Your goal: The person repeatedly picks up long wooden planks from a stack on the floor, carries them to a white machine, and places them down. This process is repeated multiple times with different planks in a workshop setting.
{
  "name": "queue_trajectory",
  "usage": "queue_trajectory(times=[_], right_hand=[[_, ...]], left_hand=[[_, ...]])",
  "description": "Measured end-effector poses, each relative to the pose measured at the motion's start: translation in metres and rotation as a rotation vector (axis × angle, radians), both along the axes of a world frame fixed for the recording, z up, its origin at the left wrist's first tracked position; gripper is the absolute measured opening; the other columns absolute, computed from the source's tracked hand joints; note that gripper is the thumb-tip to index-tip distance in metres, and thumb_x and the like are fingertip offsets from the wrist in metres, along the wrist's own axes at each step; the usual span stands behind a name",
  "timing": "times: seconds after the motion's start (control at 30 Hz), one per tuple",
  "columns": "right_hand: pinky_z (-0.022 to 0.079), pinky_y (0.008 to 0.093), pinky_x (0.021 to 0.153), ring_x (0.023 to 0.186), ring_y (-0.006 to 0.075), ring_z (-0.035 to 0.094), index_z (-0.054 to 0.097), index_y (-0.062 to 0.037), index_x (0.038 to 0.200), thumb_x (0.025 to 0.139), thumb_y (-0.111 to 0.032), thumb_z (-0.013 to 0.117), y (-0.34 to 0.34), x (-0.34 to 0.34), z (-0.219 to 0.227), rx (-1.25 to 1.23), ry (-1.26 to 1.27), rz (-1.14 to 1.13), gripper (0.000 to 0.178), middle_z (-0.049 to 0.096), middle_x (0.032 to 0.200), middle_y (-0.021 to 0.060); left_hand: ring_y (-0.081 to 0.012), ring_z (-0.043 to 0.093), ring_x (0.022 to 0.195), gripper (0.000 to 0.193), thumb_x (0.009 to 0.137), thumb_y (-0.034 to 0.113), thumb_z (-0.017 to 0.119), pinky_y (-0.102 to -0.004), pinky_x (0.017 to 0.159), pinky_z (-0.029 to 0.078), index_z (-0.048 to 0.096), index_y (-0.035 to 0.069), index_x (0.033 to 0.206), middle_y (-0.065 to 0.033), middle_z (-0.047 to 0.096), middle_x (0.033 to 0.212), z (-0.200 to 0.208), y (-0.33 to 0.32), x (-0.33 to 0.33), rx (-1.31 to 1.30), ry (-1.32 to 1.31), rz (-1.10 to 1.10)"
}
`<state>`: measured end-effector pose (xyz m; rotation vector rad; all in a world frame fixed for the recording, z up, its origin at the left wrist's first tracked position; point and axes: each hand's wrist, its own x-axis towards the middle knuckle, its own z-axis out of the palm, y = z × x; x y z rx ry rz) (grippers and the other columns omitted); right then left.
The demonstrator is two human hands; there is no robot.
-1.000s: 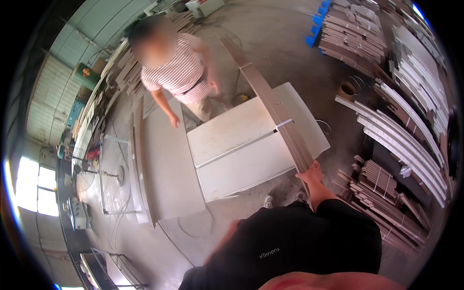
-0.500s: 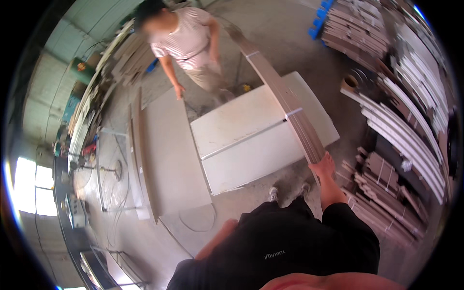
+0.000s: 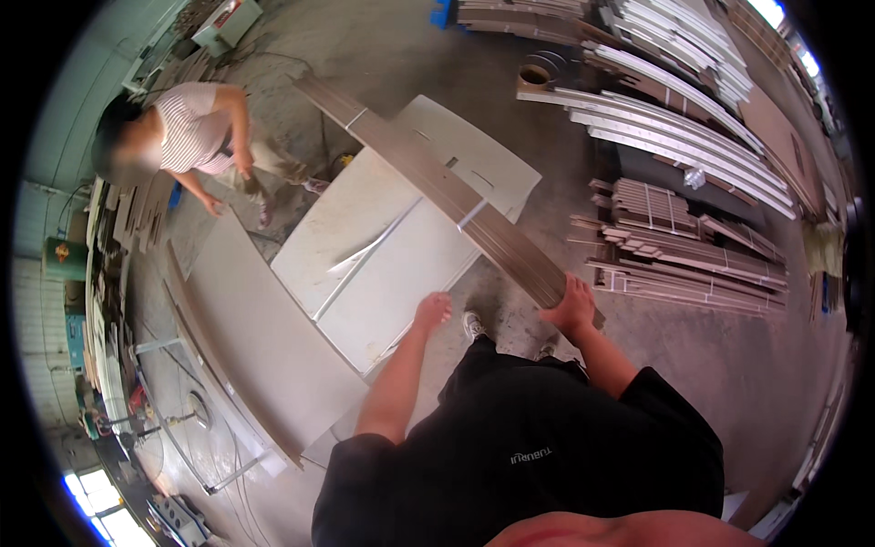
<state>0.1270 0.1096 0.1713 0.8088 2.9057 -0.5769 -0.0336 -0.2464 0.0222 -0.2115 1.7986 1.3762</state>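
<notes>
My right hand (image 3: 571, 308) is closed around the near end of a long bundle of brown boards (image 3: 419, 173), tied with pale bands. The bundle lies slantwise above the white panels (image 3: 401, 260), its far end reaching past them. My left hand (image 3: 432, 312) is raised over the near edge of the white panels, apart from the bundle. It holds nothing, its fingers loosely bent. Left of the white panels is a wide beige panel (image 3: 264, 319), with long narrow boards along its outer side.
Another person (image 3: 196, 137) stands at the far left, one hand near the beige panel's far end. On the right lie stacked brown boards (image 3: 684, 237) and white strips (image 3: 674, 128). A metal frame (image 3: 173, 410) and cables are at the lower left.
My view has swung to the right. My left hand has come up and forward from beside my body. My right hand keeps its hold on the bundle's end.
</notes>
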Motion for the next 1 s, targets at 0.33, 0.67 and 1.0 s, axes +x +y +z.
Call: queue_trajectory(times=[0.33, 0.67, 1.0], right_hand=[[0.035, 0.0475, 0.119, 0.133, 0.0355, 0.049, 0.046, -0.0094, 0.143, 0.044, -0.038, 0.091, 0.138, 0.381, 0.078, -0.059, -0.296, -0.126, 0.113, 0.057, 0.136, 0.0165], [0.031, 0.0469, 0.122, 0.132, 0.0369, 0.049, 0.049, -0.0026, 0.141, 0.046, -0.035, 0.089, 0.337, 0.676, 0.059, -0.017, -0.513, -0.172, 0.108, 0.056, 0.137, 0.0187], [0.024, 0.0561, 0.124, 0.14, 0.0335, 0.047, 0.042, -0.0076, 0.152, 0.053, -0.052, 0.093, 0.51, 0.6, 0.044, -0.005, -0.197, 0.1, 0.12, 0.054, 0.146, 0.0158]], left_hand=[[-0.0268, 0.057, 0.127, 0.064, 0.099, 0.064, 0.056, -0.043, 0.1, 0.048, 0.058, 0.012, 0.136, -0.0057, 0.065, 0.134, 0.017, 0.147, -0.009, 0.525, -0.34, 0.598], [-0.0306, 0.057, 0.128, 0.065, 0.092, 0.061, 0.061, -0.0513, 0.104, 0.05, 0.058, 0.018, 0.141, -0.0036, 0.061, 0.141, 0.024, 0.277, 0.225, 0.463, -0.164, 0.723], [-0.0303, 0.054, 0.131, 0.063, 0.088, 0.054, 0.068, -0.0505, 0.112, 0.042, 0.058, 0.017, 0.139, -0.0083, 0.061, 0.138, 0.091, 0.515, 0.427, 0.792, -0.34, 0.469]])
